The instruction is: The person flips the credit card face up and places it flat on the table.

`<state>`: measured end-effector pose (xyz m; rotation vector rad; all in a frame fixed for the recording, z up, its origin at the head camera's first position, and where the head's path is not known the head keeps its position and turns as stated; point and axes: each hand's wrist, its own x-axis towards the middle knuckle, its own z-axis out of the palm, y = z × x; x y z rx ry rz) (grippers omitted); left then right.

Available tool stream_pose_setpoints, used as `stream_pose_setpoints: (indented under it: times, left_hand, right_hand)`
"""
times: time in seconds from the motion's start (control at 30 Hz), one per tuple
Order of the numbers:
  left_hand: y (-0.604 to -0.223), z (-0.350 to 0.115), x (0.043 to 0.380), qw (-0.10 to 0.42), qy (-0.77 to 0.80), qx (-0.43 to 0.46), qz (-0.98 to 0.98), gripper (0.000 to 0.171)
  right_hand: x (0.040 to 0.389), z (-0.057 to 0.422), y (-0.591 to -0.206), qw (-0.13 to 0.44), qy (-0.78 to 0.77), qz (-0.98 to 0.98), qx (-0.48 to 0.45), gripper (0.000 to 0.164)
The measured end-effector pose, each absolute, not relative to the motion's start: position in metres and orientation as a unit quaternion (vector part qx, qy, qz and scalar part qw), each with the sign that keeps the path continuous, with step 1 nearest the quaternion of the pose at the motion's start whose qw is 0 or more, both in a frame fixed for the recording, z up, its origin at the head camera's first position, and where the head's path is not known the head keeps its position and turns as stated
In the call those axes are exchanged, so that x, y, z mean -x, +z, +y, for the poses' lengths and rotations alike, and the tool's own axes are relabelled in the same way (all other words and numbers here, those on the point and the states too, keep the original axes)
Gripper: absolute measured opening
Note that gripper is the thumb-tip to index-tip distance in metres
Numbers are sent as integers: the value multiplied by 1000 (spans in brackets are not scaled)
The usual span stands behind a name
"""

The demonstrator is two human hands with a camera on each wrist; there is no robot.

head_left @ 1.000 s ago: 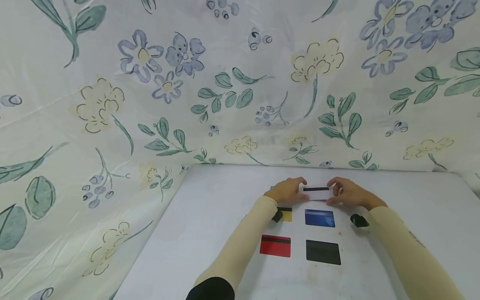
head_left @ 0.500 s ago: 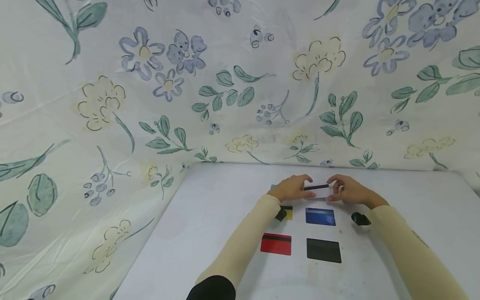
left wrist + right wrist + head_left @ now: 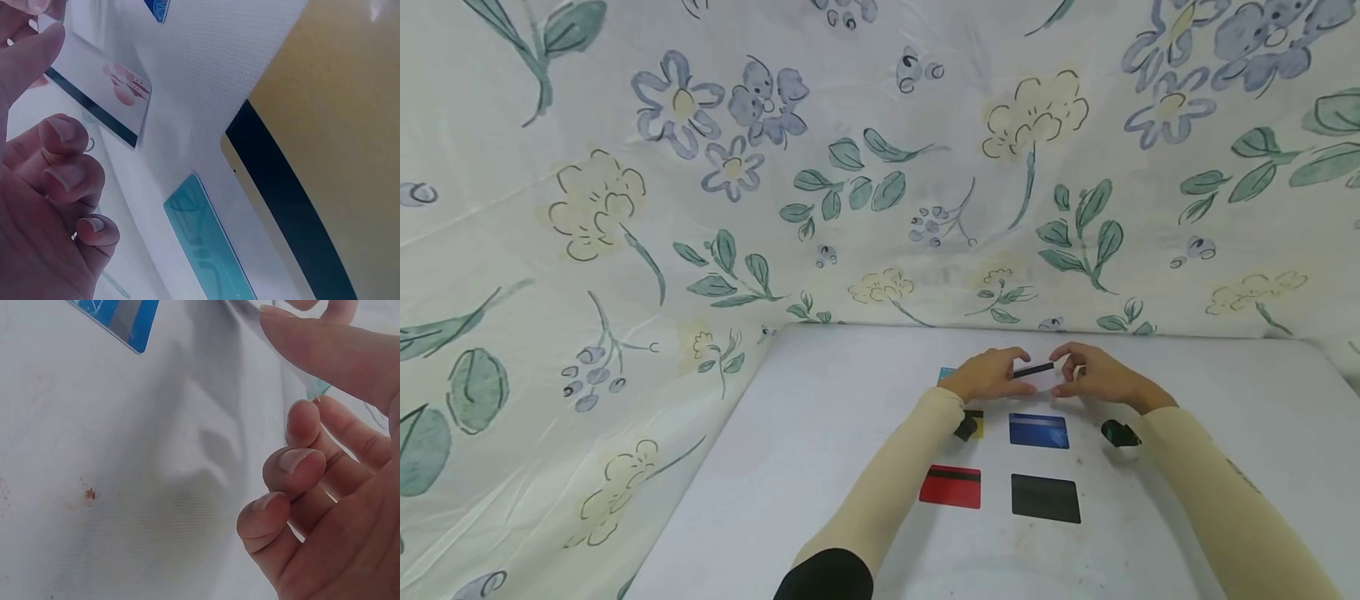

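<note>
A white card with a black stripe [image 3: 92,103] and a reddish print is held between both hands near the table's far side. My left hand [image 3: 988,375] grips it by its long edges, thumb on the near one; the card's left end lies under the palm. My right hand [image 3: 1097,375] pinches the right end between thumb and index fingertip, seen in the right wrist view; its other fingers curl without touching the card. A teal card [image 3: 209,237] and a yellow card [image 3: 978,425] lie by the left hand, partly hidden in the head view.
On the white table [image 3: 827,417] lie a blue card [image 3: 1039,431], a red card [image 3: 951,487] and a dark card [image 3: 1046,498], nearer than the hands. A floral cloth [image 3: 880,167] hangs behind the table and along its left side.
The white card has turned, its right end shifting away, and less of it shows. My left hand has moved slightly right along it, narrowing the gap between the hands. The other cards stay put.
</note>
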<state>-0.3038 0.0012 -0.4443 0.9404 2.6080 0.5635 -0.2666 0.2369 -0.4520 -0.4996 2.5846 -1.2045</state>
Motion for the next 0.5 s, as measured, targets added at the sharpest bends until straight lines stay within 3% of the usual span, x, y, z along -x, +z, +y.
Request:
stream_pose_setpoints:
  times: [0.5]
  left_hand:
    - [-444, 13, 301, 138, 164, -341, 915, 65]
  right_hand:
    - [265, 234, -449, 128, -420, 882, 173, 59]
